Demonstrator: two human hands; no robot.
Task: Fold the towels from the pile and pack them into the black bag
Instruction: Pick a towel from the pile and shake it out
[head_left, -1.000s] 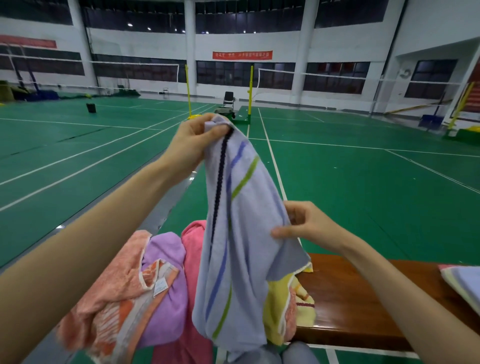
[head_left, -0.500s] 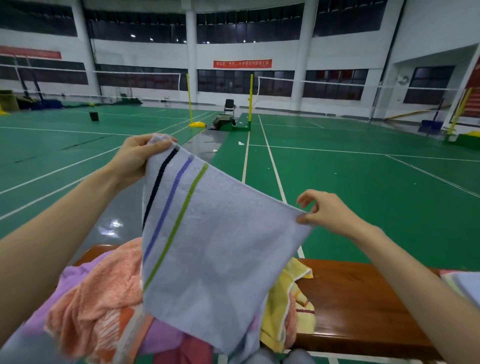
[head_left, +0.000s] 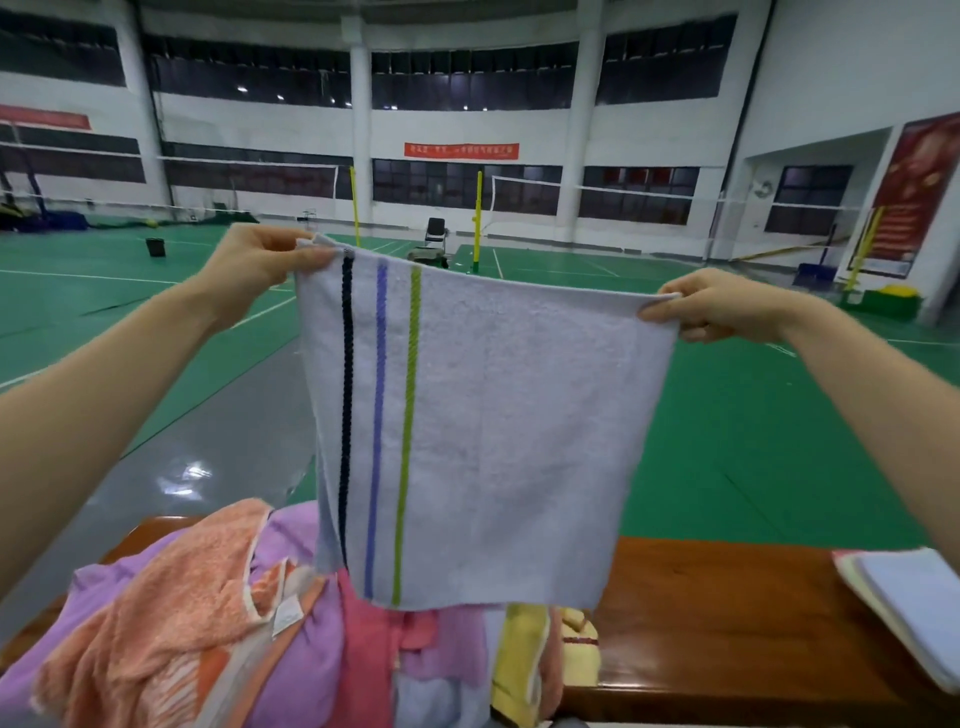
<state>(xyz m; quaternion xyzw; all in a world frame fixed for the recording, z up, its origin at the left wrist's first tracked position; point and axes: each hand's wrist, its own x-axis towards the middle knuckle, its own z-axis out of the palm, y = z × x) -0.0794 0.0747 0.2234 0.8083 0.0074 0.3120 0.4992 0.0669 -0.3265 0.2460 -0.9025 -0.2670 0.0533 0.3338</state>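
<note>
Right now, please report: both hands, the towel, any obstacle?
Left hand and right hand pinch top corners of striped towel. Towel hangs flat, unfolded, above towel pile on wooden bench. Black bag not visible.

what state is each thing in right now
striped towel: spread flat, hanging in the air, held by its top corners
left hand: pinches the top left corner
right hand: pinches the top right corner
towel pile: unfolded, heaped on the bench

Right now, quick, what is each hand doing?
Left hand: pinching the top left corner of the striped towel.
Right hand: pinching its top right corner; the towel hangs spread between them.
</note>
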